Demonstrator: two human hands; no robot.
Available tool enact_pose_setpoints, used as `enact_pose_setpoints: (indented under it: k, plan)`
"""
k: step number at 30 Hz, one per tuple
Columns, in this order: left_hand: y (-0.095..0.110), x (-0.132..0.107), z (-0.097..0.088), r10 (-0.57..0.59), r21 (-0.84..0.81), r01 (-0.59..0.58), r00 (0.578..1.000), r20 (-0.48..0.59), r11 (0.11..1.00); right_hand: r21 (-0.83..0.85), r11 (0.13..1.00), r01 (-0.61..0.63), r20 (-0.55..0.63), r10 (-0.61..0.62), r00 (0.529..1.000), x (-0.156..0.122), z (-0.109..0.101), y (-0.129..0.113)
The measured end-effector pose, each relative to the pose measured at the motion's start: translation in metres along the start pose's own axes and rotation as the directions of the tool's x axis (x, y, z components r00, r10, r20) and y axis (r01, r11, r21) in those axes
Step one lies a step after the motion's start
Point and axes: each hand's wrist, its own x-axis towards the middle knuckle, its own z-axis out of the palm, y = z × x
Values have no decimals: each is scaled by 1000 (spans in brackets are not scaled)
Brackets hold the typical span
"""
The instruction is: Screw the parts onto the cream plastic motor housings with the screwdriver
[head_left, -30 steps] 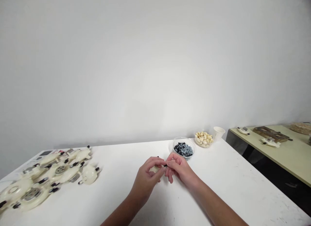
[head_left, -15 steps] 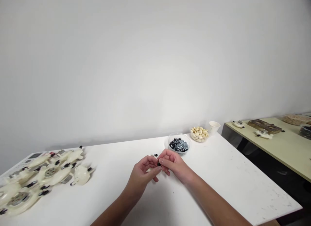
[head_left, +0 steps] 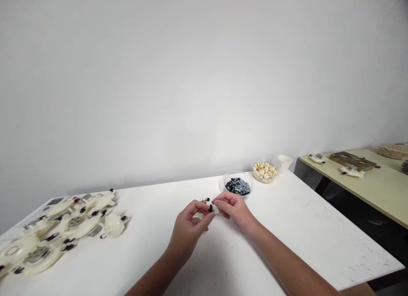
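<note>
Above the white table, my left hand (head_left: pixel 190 224) is closed around a cream plastic part with black tips (head_left: pixel 211 208). Most of that part is hidden by my fingers. Thumb and forefinger pinched, my right hand (head_left: pixel 235 209) is just to the right of the black tip; whatever it holds is too small to make out. Beyond my hands is a clear bowl (head_left: pixel 224 189) of small black pieces and shiny metal screws. On the left, several cream plastic bodies with black tips (head_left: pixel 75 221) lie in a loose pile.
A clear bowl of cream plastic pieces (head_left: pixel 265 172) and a white paper cup (head_left: pixel 284 163) stand at the white table's (head_left: pixel 306 228) back edge. Across a gap on the right, a yellowish table (head_left: pixel 366 194) bears a brown block (head_left: pixel 352 161) and similar cream bodies.
My right fingertips have drawn slightly apart from my left ones, and the black tip shows more plainly between them. The whole view has shifted a little.
</note>
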Motion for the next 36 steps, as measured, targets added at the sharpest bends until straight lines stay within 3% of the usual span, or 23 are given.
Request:
enact_pose_setpoints:
  k: [7,16,28,36]
  plan:
    - [1,-3,1,-23,9,22,999,44,1000,-54,998,-30,18,31,999,0,0,2]
    - [-2,0,0,61,202,-69,997,44,977,14,999,-42,38,42,998,0,3,2]
    - [-12,5,-5,18,148,-20,1000,14,989,86,995,-41,-1,41,999,3,4,0]
    - [-9,5,-5,12,106,-13,1000,17,994,12,1000,-29,-44,29,999,2,4,-1]
